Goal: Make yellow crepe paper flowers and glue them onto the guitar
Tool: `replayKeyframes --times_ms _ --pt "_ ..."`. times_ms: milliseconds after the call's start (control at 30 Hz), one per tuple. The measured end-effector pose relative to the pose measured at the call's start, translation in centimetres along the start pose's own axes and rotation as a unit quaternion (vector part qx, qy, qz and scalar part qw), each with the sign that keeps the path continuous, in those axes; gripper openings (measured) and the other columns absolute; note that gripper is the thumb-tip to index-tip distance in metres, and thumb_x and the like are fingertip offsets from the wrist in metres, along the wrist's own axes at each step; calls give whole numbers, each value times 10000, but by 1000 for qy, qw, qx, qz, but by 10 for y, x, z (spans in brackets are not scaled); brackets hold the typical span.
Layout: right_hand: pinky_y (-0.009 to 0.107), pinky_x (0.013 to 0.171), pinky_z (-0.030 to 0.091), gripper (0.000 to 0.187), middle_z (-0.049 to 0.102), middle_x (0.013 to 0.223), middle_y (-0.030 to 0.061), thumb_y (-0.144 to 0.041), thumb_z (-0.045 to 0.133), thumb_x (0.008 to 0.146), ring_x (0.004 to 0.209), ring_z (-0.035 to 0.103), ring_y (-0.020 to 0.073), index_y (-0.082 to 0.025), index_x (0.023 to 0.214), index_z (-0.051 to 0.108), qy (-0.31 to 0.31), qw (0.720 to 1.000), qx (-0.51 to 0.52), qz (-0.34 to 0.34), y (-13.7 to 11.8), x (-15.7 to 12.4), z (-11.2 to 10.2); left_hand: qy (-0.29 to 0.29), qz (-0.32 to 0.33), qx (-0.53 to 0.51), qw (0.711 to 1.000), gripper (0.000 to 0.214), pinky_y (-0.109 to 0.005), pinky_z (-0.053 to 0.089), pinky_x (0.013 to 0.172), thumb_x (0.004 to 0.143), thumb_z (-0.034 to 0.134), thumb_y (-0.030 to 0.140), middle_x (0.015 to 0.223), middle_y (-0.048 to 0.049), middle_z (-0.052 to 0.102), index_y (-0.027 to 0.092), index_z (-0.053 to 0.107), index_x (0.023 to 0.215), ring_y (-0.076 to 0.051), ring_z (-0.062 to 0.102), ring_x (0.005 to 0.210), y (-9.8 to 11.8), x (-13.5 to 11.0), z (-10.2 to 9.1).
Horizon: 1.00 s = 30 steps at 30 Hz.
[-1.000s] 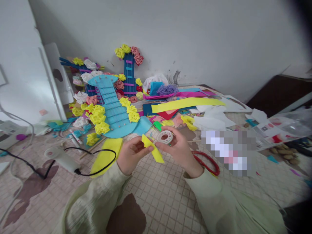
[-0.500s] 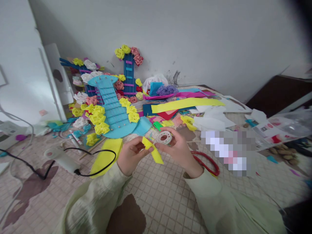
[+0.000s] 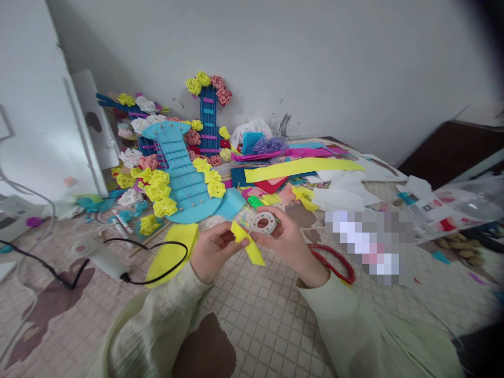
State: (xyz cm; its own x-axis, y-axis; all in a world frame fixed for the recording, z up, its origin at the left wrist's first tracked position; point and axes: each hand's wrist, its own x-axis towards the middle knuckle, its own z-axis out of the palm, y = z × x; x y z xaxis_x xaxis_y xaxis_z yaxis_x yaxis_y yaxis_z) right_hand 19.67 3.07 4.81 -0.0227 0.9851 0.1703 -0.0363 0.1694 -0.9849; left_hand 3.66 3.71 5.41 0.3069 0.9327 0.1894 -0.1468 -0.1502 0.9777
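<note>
Hands first: our left hand [image 3: 212,254] has its fingers pinched together on a small folded yellow paper [image 3: 249,245], thumb on top. Our right hand [image 3: 287,244] has its fingers clamped round a white tape roll [image 3: 263,223], flat face toward us. The two hands meet in the middle, held up over the tiled floor [image 3: 255,315], with the paper's upper corner touching the right thumb just below the roll. We can't make out a loose tape end from here, it's too small and a bit blurry.

As for the step, we'd call it the taping bit: paper held ready, roll right against it. A next move from here would need the left pinch kept firm so the fold doesn't spring open. It would also need the right thumb free enough to work the tape edge without dropping the roll. Both hands are busy, so there's no spare one.

Around us, a glue gun [image 3: 100,256] lies on the floor to the left, its black cord [image 3: 157,244] looping over a yellow sheet [image 3: 173,254] near our left sleeve. A red loop [image 3: 334,262], maybe scissors handles, peeks out just right of the right wrist. Further back sits a blue guitar shape [image 3: 179,168] covered in paper flowers, and beside it a heap of paper strips [image 3: 299,167]. All that is well apart from the hands
</note>
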Motion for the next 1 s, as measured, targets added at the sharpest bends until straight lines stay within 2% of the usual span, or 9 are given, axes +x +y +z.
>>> replayKeyframes --times_ms 133,300,467,667,867,1000 --pt "293 733 485 450 573 890 -3 -258 712 601 801 570 143 -242 1006 516 -10 1000 8 3 0 -1 0 9 22 3 1000 150 -178 514 630 598 701 117 717 16 624 158 643 731 -95 591 682 1 0 1" --pt "298 751 484 448 578 912 5 -260 710 603 826 578 153 -237 1006 517 -24 999 28 9 -4 -5 1 25 21 1 999 224 -213 525 634 560 727 120 713 -4 637 139 619 755 -118 605 682 0 1 0" --pt "312 789 485 435 562 1001 21 -241 701 605 881 575 165 -239 997 512 -6 1000 27 -5 -5 -6 3 58 10 6 998 324 -250 527 633 529 759 164 718 -10 662 146 563 786 -130 620 651 -7 1 -2" --pt "323 786 487 446 564 977 21 -256 684 634 865 571 163 -254 1036 490 23 999 -16 -39 -1 -7 6 58 6 120 991 184 -250 517 569 593 722 275 622 -35 671 134 608 627 -141 608 579 -9 -1 -3" --pt "334 806 472 463 546 1040 35 -285 679 648 932 552 185 -259 1066 480 58 994 -67 -63 1 -9 6 40 42 157 986 108 -245 521 583 643 680 255 613 -20 674 156 639 631 -138 609 571 -3 0 -1" --pt "354 832 457 458 535 1081 47 -290 666 667 986 532 202 -259 1081 473 72 990 -90 -83 0 -9 5 17 43 170 984 107 -254 522 650 694 632 226 723 -51 692 138 662 746 -150 624 665 -2 -2 1"
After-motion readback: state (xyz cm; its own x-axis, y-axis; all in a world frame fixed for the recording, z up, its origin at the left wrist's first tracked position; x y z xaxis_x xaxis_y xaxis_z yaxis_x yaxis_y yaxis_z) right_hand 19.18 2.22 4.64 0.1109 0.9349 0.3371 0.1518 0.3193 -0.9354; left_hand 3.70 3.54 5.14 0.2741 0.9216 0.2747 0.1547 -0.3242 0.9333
